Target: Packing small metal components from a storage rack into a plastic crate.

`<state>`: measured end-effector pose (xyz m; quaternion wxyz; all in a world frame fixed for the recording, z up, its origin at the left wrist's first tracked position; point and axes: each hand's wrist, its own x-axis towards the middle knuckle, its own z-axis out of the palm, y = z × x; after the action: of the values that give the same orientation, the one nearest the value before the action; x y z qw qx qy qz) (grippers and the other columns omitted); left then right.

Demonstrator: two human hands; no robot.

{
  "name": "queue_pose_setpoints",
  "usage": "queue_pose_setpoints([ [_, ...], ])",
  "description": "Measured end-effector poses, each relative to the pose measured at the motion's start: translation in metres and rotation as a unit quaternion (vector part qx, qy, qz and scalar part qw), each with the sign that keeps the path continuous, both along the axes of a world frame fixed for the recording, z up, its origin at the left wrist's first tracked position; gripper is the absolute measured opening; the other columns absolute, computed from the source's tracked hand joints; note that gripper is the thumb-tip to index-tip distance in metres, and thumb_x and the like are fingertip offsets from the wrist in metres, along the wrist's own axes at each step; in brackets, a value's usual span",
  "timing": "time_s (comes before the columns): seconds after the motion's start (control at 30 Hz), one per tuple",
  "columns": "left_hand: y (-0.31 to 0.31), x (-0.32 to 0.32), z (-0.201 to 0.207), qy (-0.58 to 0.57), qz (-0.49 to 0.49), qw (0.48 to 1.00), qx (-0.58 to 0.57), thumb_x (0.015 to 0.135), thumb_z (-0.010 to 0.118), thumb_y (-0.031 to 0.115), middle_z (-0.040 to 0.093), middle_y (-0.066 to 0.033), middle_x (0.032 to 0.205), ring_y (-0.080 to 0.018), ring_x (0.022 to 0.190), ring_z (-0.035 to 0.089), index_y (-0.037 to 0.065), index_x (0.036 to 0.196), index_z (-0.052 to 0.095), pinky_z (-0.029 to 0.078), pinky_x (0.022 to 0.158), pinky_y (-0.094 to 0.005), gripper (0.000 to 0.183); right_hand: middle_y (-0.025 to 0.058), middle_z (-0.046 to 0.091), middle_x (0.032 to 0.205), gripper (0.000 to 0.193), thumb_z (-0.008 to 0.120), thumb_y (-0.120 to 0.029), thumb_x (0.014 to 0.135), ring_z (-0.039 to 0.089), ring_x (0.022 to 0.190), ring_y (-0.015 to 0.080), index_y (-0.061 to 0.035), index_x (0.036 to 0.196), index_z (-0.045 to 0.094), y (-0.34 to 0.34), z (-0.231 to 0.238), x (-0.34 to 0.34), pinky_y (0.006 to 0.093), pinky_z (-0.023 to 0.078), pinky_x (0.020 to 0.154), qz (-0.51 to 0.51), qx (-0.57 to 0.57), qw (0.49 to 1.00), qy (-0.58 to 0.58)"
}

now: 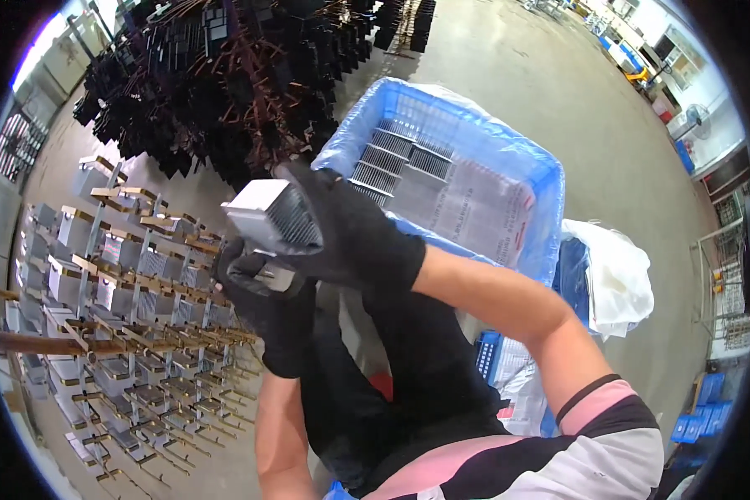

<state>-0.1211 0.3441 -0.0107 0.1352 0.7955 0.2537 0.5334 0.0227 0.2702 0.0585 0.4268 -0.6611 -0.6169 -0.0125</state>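
Observation:
Both hands wear black gloves. My right hand (346, 225) grips a silver finned heat sink (267, 208), its flat face turned up and left, its thin fins showing beside my fingers. Just below, my left hand (262, 304) is curled around a small silver metal piece (277, 277); most of that piece is hidden by the glove. Several more finned heat sinks (381, 162) stand in rows inside a blue crate (550, 217) lined with blue plastic, at the far side of my hands.
At left, a rack (100, 342) carries many silver heat sinks on brass-coloured hooks. Dark parts hang in a dense cluster (225, 92) at far left. Grey cardboard (467, 208) lies in the crate. A white bag (621, 279) and a small blue basket (488, 357) sit to the right.

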Motion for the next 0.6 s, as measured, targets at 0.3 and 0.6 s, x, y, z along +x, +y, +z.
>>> queue_pose_setpoints([
  [0.3,-0.025,0.037,0.025,0.022,-0.074,0.997,0.028,0.077,0.088,0.026,0.052,-0.0162,0.111,-0.0372,0.114,0.050,0.000,0.117,0.049,0.039,0.101,-0.0517,0.062,0.0215,0.059,0.120,0.090,0.087,-0.026,0.070,0.060,0.110,0.0368,-0.0088,0.147,0.042,-0.056,0.022,0.147,0.0436,0.051,0.094,-0.032,-0.014,0.999,-0.037],
  [0.6,-0.022,0.027,-0.017,0.134,-0.092,0.985,-0.051,0.079,0.085,0.019,0.053,-0.0154,0.109,-0.0315,0.103,0.053,0.000,0.117,0.050,0.043,0.094,-0.0444,0.055,0.0265,0.060,0.112,0.072,0.070,-0.009,0.071,0.061,0.103,0.0425,-0.0062,0.139,0.048,-0.064,-0.135,0.226,0.0492,0.053,0.089,-0.077,-0.313,0.928,-0.186],
])
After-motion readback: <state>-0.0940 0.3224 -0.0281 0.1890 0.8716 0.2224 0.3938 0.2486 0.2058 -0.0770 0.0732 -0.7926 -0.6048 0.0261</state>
